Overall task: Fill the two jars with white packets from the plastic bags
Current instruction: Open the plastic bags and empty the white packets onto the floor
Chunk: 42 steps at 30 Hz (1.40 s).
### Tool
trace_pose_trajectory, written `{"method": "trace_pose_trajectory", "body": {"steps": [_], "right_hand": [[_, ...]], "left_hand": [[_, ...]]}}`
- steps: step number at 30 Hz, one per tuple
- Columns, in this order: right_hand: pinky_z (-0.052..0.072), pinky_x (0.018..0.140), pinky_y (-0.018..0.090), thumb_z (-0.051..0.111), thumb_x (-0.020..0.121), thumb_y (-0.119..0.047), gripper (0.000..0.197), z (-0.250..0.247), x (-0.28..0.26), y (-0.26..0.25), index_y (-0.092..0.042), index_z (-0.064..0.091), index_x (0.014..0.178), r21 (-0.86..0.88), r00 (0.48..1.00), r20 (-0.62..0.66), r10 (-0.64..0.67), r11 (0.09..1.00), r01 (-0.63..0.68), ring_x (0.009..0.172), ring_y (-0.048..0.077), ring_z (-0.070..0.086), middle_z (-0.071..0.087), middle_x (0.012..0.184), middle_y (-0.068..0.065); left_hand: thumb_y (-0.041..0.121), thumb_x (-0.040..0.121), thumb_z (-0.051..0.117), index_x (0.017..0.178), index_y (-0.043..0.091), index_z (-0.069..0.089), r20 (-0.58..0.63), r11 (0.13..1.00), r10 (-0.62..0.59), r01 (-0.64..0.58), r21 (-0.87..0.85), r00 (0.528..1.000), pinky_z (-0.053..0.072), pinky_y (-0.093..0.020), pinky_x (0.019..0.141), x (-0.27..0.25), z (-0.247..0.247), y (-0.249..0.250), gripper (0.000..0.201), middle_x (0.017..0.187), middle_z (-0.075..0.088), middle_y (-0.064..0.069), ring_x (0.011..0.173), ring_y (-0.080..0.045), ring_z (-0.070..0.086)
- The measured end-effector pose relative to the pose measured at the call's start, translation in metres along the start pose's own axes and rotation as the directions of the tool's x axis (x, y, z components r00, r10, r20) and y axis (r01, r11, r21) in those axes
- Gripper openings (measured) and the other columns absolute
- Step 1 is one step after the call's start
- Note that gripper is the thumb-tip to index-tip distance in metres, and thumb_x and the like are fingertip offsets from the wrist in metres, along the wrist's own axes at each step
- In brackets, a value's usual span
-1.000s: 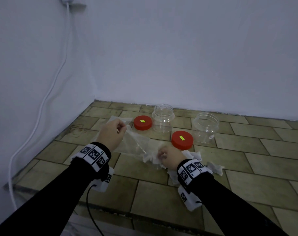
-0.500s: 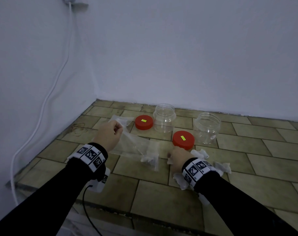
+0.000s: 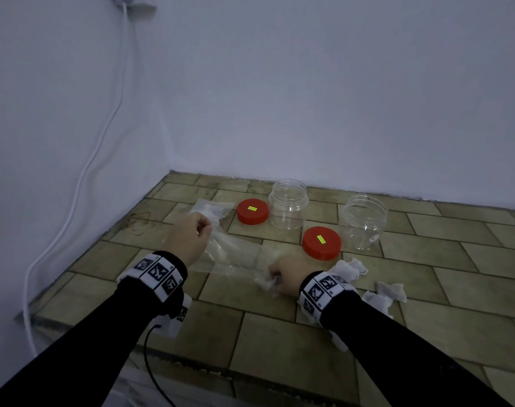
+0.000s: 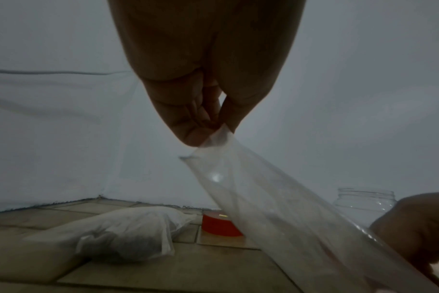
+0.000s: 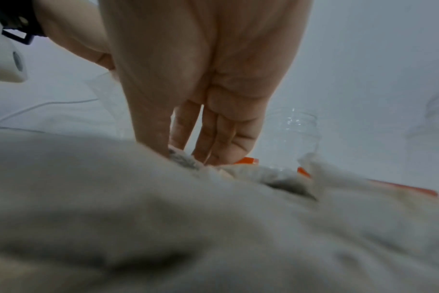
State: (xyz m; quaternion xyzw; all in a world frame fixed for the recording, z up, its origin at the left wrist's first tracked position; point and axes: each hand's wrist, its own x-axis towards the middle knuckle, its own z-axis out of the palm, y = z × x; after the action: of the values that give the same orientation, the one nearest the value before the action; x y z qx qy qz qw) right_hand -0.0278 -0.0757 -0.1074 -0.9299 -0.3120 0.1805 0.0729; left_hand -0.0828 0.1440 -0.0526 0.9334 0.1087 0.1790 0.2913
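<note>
Since a second ago we have drawn our right hand (image 3: 284, 276) back toward us, and the clear bag (image 3: 232, 252) now hangs stretched and nearly empty. Our left hand (image 3: 188, 237) pinches its top corner between thumb and fingers; our right fingers curl round a white packet (image 3: 265, 284) at its low end. More packets (image 3: 351, 267) lie beside our right wrist. Behind, two open jars (image 3: 289, 204) stand empty by their red lids (image 3: 252, 211). A second, full bag (image 4: 128, 232) lies on the tiles (image 3: 294, 356).

Black sleeves (image 3: 82, 333); white wristbands (image 3: 157, 273) bearing black square-code markers.
</note>
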Motion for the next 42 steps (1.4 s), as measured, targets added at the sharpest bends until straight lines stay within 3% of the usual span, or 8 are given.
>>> {"method": "trace_pose_trajectory", "body": {"steps": [8, 14, 20, 26, 30, 37, 40, 42], "right_hand": [[0.049, 0.086, 0.028, 0.058, 0.086, -0.02, 0.033, -0.001, -0.014, 0.026, -0.015, 0.063, 0.118, 0.095, 0.972, -0.049, 0.23, 0.97, -0.225, 0.107, 0.022, 0.06, 0.063, 0.117, 0.005], [0.049, 0.069, 0.024, 0.049, 0.09, -0.053, 0.042, -0.021, -0.014, 0.003, -0.016, 0.062, 0.106, 0.588, 0.946, -0.228, 0.232, 0.807, -0.056, 0.092, 0.015, 0.06, 0.061, 0.107, 0.003], [0.05, 0.08, 0.031, 0.059, 0.088, -0.036, 0.017, -0.018, -0.003, -0.011, -0.02, 0.059, 0.094, 0.635, 0.885, -0.348, 0.309, 0.772, -0.02, 0.092, 0.017, 0.059, 0.061, 0.101, 0.0], [0.041, 0.067, 0.018, 0.064, 0.085, -0.041, 0.021, -0.028, 0.006, -0.023, -0.023, 0.057, 0.093, 0.761, 0.83, -0.439, 0.345, 0.633, 0.139, 0.085, 0.008, 0.057, 0.06, 0.096, -0.006], [0.037, 0.061, 0.015, 0.063, 0.088, -0.025, 0.014, -0.033, 0.018, -0.03, -0.021, 0.053, 0.079, 0.725, 0.792, -0.494, 0.359, 0.673, 0.147, 0.073, 0.009, 0.053, 0.056, 0.077, -0.008], [0.042, 0.067, 0.024, 0.046, 0.086, 0.003, 0.04, -0.028, 0.032, -0.06, -0.024, 0.041, 0.114, 0.765, 0.765, -0.507, 0.397, 0.616, 0.188, 0.074, 0.015, 0.052, 0.051, 0.085, 0.0], [0.043, 0.091, 0.025, 0.048, 0.091, -0.006, 0.045, -0.021, 0.038, -0.071, -0.023, 0.041, 0.132, 0.667, 0.79, -0.529, 0.31, 0.727, 0.162, 0.1, 0.011, 0.051, 0.05, 0.108, -0.004], [0.041, 0.089, 0.021, 0.051, 0.093, -0.015, 0.037, -0.014, 0.044, -0.071, -0.019, 0.05, 0.13, 0.56, 0.814, -0.507, 0.284, 0.826, 0.06, 0.105, 0.014, 0.056, 0.059, 0.114, 0.0]], "left_hand": [[0.018, 0.093, 0.054, 0.093, 0.012, 0.059, 0.001, 1.0, 0.009, -0.009, 0.004, 1.0, 0.035, -0.018, 0.059, 0.002, -0.013, -0.008, 0.007, 0.089, 0.06, 0.0, 0.078, -0.015, 0.054], [0.023, 0.098, 0.042, 0.093, 0.018, 0.049, 0.049, 0.991, 0.038, -0.032, -0.129, 0.998, 0.041, -0.03, 0.06, 0.0, -0.017, -0.001, 0.01, 0.08, 0.063, 0.009, 0.067, -0.016, 0.055], [0.021, 0.1, 0.036, 0.102, 0.027, 0.038, 0.003, 0.962, 0.024, -0.023, -0.271, 1.0, 0.053, -0.043, 0.07, -0.001, -0.022, -0.012, 0.007, 0.095, 0.069, -0.001, 0.076, -0.029, 0.062], [0.012, 0.094, 0.049, 0.092, 0.025, 0.057, 0.031, 0.987, 0.028, -0.023, -0.158, 0.999, 0.047, -0.026, 0.063, -0.002, -0.029, -0.031, 0.015, 0.09, 0.064, 0.003, 0.077, -0.015, 0.06], [0.011, 0.091, 0.053, 0.095, 0.024, 0.06, -0.023, 0.985, -0.003, -0.001, -0.175, 1.0, 0.045, -0.021, 0.06, 0.001, -0.032, -0.041, 0.015, 0.09, 0.064, -0.004, 0.078, -0.022, 0.063], [0.024, 0.088, 0.062, 0.121, 0.012, 0.058, 0.024, 0.997, -0.081, 0.081, -0.011, 0.996, 0.037, -0.024, 0.079, 0.02, -0.04, -0.06, 0.036, 0.115, 0.052, -0.007, 0.088, -0.014, 0.049], [0.021, 0.088, 0.061, 0.128, 0.012, 0.054, 0.102, 0.998, -0.043, 0.039, 0.044, 0.994, 0.037, -0.025, 0.086, 0.024, -0.039, -0.071, 0.041, 0.123, 0.049, -0.008, 0.102, -0.02, 0.051], [0.016, 0.09, 0.058, 0.13, 0.011, 0.053, 0.157, 0.995, -0.026, 0.011, 0.095, 0.987, 0.037, -0.027, 0.09, 0.026, -0.038, -0.081, 0.041, 0.125, 0.048, -0.009, 0.109, -0.023, 0.051]]}}
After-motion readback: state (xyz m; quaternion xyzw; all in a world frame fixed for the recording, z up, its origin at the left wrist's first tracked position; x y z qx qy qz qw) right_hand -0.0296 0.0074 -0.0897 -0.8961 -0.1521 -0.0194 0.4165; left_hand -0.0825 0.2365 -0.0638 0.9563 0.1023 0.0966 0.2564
